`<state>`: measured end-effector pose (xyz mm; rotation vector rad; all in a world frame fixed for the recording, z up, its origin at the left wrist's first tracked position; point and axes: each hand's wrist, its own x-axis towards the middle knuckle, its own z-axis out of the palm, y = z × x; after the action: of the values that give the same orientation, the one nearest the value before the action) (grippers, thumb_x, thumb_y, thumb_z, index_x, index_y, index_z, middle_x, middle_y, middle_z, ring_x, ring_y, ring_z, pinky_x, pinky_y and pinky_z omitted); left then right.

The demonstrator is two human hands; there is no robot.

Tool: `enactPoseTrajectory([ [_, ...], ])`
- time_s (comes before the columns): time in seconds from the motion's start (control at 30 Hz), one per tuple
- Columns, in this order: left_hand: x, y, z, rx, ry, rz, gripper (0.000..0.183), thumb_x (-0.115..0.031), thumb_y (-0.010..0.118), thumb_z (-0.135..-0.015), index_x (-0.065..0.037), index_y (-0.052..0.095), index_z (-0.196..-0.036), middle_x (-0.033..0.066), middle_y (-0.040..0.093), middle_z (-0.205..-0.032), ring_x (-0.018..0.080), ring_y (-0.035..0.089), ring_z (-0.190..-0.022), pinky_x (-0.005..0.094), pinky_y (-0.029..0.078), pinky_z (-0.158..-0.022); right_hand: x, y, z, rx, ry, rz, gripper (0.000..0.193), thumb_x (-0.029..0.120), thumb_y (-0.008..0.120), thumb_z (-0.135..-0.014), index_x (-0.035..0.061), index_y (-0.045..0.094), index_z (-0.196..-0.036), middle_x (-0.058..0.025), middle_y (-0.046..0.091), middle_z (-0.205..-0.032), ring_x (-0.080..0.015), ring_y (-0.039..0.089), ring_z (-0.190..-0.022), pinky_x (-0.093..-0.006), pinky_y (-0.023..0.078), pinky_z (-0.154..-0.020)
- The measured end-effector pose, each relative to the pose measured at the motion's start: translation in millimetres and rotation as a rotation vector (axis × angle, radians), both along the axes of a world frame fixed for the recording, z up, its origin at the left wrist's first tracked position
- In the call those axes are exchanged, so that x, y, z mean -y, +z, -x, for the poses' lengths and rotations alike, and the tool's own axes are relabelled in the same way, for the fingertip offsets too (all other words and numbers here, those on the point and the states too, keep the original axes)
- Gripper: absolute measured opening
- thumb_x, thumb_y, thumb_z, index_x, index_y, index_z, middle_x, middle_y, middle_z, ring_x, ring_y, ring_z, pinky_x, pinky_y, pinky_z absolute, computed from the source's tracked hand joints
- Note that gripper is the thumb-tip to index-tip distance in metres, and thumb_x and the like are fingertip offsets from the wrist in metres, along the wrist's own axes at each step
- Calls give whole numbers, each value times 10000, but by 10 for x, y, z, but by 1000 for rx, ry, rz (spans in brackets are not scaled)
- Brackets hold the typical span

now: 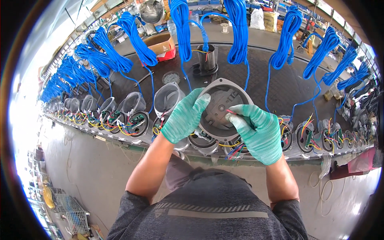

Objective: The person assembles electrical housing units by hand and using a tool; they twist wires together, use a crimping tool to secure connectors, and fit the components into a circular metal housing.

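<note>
While the left gloved hand (186, 116) grips the flanged grey motor-type housing (218, 120) at 9–10 o'clock, thumb over the rim and other fingers mostly hidden, the right gloved hand (260, 130) pinches a small red piece (230, 111), probably a wire end, over the cavity from 3–4 o'clock. Head view: housing at centre, open face up; support beneath, cannot tell. Judged: cast metal, rigid, fairly heavy; smooth wall may slip in knit gloves, so flange is best hold. Red piece: light, flexible. Edges: wired circuit-board assemblies (138, 122) crowd 8 o'clock; near bench edge at 6. Blue cable coils (238, 32) hang at 11 and 1. Room: dark bench top (260, 86) extends toward 1–2 o'clock.
</note>
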<state>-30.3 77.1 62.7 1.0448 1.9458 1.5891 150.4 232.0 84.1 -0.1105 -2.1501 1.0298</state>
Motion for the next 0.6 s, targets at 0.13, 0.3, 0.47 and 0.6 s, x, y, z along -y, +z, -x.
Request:
enactPoseTrajectory([
  [0.13,1,-245,124,75,-70,-140,391,-334,590,-1129,-2,650,-1325,48,701,-1112,116,564,-1014,306,491,-927,-86,-136,-26,-26,93,110,178,62,775,-960,30,760,-1134,-71,823,-931,-35,641,-646,-213,492,-579],
  [0.3,12,-389,262,-39,-88,-129,407,-341,579,-1135,-5,648,-1355,44,699,-1139,109,563,-1026,297,490,-934,-115,-142,-37,-135,178,107,126,35,739,-969,15,750,-1093,-70,796,-862,-88,662,-646,-252,514,-597],
  [0.47,21,-369,285,29,-157,-57,504,-306,507,-1145,-8,531,-1551,121,664,-1450,204,651,-1302,369,522,-1104,-131,-96,17,-127,265,-370,187,173,786,-941,91,778,-1109,-82,754,-842,-286,737,-706,-357,560,-636],
  [0.6,13,-369,261,266,-96,-205,484,-331,520,-1146,-6,578,-1500,92,698,-1352,156,646,-1207,337,526,-1042,-49,40,41,-67,310,-445,390,173,825,-905,136,754,-1287,-51,725,-889,-274,733,-770,-356,570,-667],
])
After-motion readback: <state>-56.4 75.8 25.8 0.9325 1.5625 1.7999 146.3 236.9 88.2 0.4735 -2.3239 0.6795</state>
